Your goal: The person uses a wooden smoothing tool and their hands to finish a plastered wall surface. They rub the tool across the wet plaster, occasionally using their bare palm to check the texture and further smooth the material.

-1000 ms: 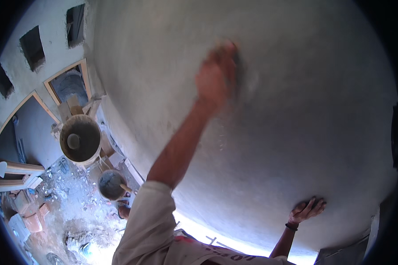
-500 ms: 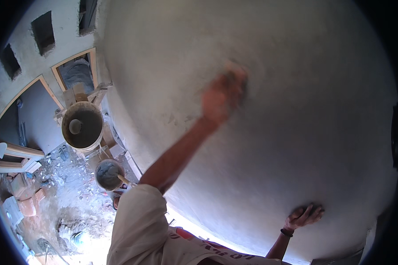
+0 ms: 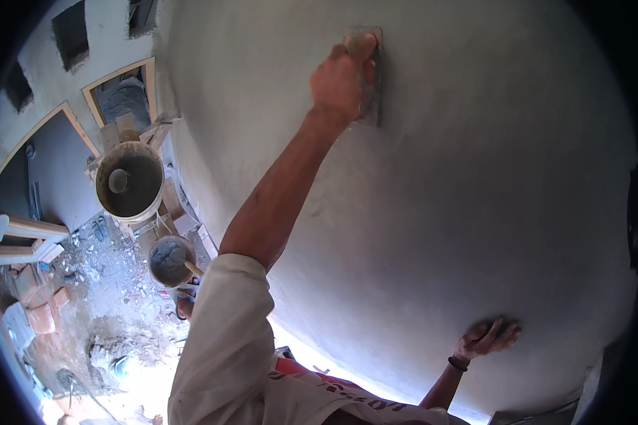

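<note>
My left hand (image 3: 339, 83) is closed round the grip of a plastering trowel (image 3: 376, 106), high on a smooth grey plastered wall (image 3: 461, 184). The trowel's flat, rectangular plate lies against the plaster, partly hidden by my fingers. Low on the right, my right hand (image 3: 483, 340) rests on the same wall with its fingers apart and holds nothing. A dark band circles that wrist. Faint smears and small uneven marks show in the plaster below the trowel.
At the left, a large bucket (image 3: 161, 185) with a scoop inside stands on boards. Below it, a smaller bucket (image 3: 151, 263) holds grey mortar and a wooden-handled tool. Rubble and bricks (image 3: 41, 319) litter the floor beside door frames (image 3: 78, 127). A foot shows near the small bucket.
My left hand has swept the trowel upward and slightly left along the wall, and its arm is straighter. My right hand stays in nearly the same place. The view has shifted slightly.
</note>
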Action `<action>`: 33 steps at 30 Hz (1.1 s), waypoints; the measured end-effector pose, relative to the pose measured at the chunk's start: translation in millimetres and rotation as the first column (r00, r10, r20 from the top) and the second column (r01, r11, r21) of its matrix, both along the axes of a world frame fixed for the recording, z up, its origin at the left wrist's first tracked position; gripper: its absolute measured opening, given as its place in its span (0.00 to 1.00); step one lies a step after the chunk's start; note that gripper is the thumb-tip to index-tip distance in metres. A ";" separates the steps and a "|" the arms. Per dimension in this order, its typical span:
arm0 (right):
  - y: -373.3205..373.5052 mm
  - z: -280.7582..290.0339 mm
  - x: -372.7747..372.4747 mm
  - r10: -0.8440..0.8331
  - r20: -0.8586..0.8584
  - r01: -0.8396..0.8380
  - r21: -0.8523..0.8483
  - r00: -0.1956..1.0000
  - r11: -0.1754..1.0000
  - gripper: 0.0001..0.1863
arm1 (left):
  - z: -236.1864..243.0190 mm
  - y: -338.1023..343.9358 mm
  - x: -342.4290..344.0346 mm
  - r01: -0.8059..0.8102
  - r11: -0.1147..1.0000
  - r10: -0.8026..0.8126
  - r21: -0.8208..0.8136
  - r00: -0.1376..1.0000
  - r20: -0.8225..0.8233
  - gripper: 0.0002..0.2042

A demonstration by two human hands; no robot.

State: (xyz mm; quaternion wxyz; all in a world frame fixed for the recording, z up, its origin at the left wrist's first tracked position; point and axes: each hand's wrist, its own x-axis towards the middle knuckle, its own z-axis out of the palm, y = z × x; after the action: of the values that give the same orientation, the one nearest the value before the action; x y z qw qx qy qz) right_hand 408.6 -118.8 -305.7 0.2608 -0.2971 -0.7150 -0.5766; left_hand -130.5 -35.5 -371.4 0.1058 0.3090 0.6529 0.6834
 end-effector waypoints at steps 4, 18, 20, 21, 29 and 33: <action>-0.9 3.7 4.1 0.019 0.025 -0.020 0.031 1.000 0.999 0.21 | -45.0 21.9 58.2 -0.092 0.970 0.170 0.224 0.919 -0.357 0.19; -5.3 1.4 -8.6 0.048 0.003 -0.048 0.023 0.999 0.999 0.19 | 0.6 11.1 11.4 -0.204 0.952 0.295 0.227 0.806 -0.513 0.17; -1.0 -0.4 -10.7 0.041 0.007 -0.041 -0.002 0.999 0.999 0.19 | -11.2 12.5 -9.7 -0.072 0.990 0.086 0.120 0.989 -0.118 0.15; -0.4 1.0 -5.5 0.051 0.018 -0.051 -0.005 0.999 0.999 0.19 | -16.7 8.9 -4.5 0.057 0.995 -0.069 0.083 0.987 0.143 0.15; -4.4 0.6 -2.4 0.055 0.015 -0.056 0.023 0.998 0.998 0.19 | -0.9 3.9 24.1 -0.127 0.979 0.184 0.157 0.882 -0.435 0.20; 1.6 -2.6 -0.3 0.069 0.013 -0.069 0.008 0.998 0.998 0.19 | -22.8 16.3 28.5 -0.197 0.968 0.239 0.156 0.912 -0.334 0.20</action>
State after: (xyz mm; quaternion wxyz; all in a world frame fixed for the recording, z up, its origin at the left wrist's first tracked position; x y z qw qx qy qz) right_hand 408.3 -117.2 -308.2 0.2774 -0.2675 -0.7241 -0.5720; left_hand -102.0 -19.2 -394.2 -0.1077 0.3567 0.6499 0.6624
